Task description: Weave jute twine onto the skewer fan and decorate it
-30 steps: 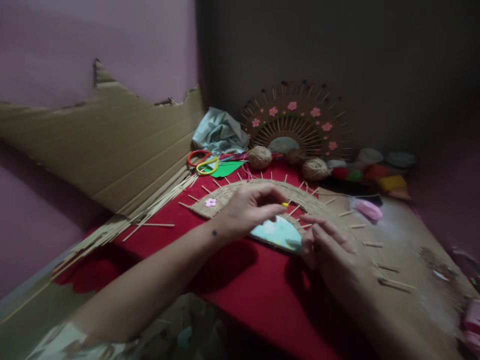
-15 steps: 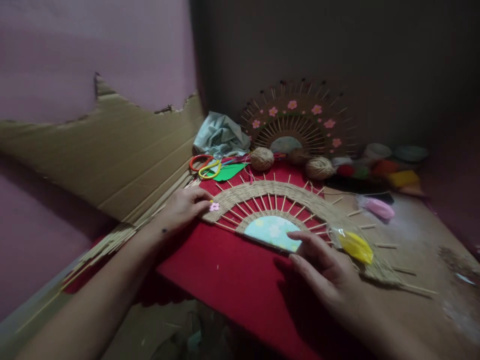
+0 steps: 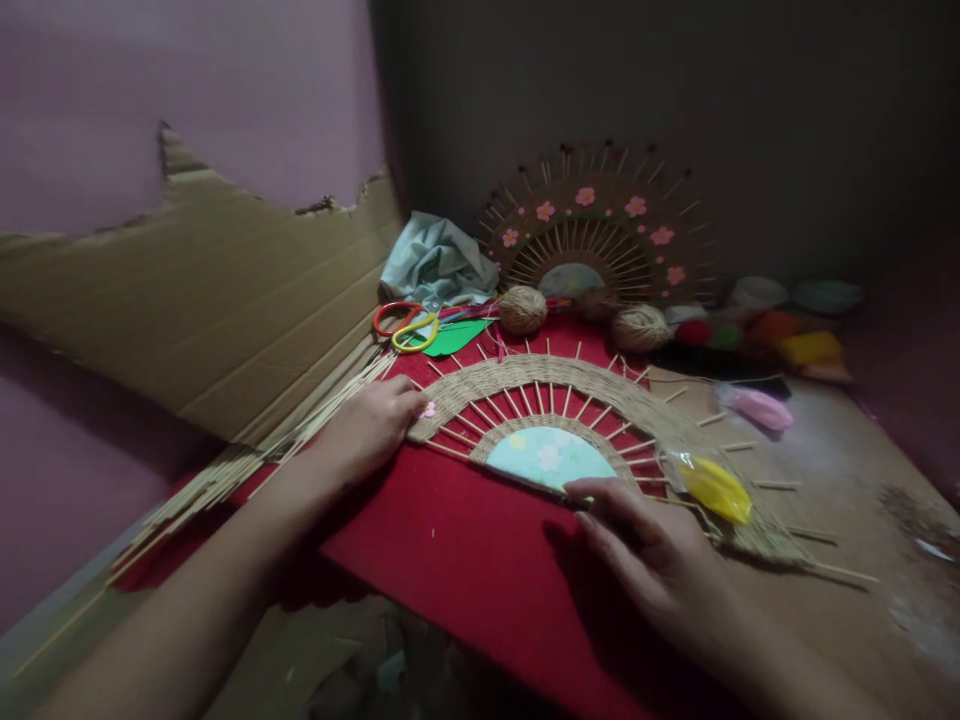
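Note:
A half-round woven fan (image 3: 525,372) of tan cord and thin sticks lies before me, with a light blue flowered half-disc (image 3: 551,455) at its centre. At its left end is a small pink flower (image 3: 427,409); the curled fingers of my left hand (image 3: 379,425) press on it and partly hide it. Whether a small piece is under those fingertips cannot be seen. My right hand (image 3: 652,550) is by the fan's lower edge, thumb and forefinger apart, the forefinger tip at the blue half-disc's border. A yellow packet (image 3: 716,488) rests on the fan's right side.
Scissors (image 3: 415,333) lie on a green sheet (image 3: 459,338) behind the fan, near twine balls (image 3: 523,310) and crumpled cloth (image 3: 439,262). A finished-looking flowered fan (image 3: 585,215) leans on the wall. Loose sticks (image 3: 202,490) and cardboard (image 3: 277,290) are left; a pink packet (image 3: 761,408) is right.
My left fingers have moved slightly right and now cover more of the pink flower; the yellow spot at its edge no longer shows. My right hand has shifted slightly left and down. The view has tilted a little.

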Motion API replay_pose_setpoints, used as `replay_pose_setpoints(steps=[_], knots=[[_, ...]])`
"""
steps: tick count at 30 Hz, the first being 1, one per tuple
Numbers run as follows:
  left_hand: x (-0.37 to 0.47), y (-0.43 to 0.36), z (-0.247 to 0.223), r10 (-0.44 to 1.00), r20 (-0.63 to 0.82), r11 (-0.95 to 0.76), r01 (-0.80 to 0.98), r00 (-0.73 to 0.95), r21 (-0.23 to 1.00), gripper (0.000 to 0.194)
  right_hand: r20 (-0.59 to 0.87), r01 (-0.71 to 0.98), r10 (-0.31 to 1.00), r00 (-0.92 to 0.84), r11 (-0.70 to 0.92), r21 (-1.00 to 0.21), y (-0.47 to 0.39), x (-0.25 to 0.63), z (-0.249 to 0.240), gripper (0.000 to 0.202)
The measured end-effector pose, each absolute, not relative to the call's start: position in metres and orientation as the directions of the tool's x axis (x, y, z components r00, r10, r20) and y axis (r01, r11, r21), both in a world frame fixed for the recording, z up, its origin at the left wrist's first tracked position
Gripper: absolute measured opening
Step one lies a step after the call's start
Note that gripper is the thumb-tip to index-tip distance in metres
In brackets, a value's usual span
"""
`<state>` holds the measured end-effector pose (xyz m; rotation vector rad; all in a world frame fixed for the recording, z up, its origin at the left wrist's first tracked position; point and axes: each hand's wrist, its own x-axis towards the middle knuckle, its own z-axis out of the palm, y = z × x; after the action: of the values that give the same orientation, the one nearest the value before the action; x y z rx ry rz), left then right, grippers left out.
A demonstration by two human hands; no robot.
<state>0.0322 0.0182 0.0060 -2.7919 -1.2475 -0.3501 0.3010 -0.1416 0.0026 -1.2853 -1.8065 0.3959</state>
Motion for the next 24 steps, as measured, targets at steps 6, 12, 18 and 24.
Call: replay_pose_setpoints(steps=[6,12,18,24], knots=[[0.039,0.002,0.007,0.742,0.182,-0.636,0.763,0.646,-0.115,0.033,0.431,0.61,0.897,-0.093,0.394,-0.688,-0.143,0.301,0.006,0.016],[0.045,-0.01,0.005,0.755,0.148,-0.58,0.756,0.639,-0.305,0.035,0.428,0.621,0.897,-0.114,0.401,-0.674,-0.143,0.302,0.004,0.017],[0.029,0.0,-0.003,0.766,0.307,-0.613,0.786,0.564,0.085,0.041,0.46,0.627,0.877,-0.138,0.437,-0.644,-0.142,0.302,0.003,0.015],[0.025,-0.004,-0.006,0.769,0.375,-0.596,0.793,0.517,0.128,0.036,0.469,0.637,0.872,-0.141,0.442,-0.631,-0.142,0.302,0.003,0.015]])
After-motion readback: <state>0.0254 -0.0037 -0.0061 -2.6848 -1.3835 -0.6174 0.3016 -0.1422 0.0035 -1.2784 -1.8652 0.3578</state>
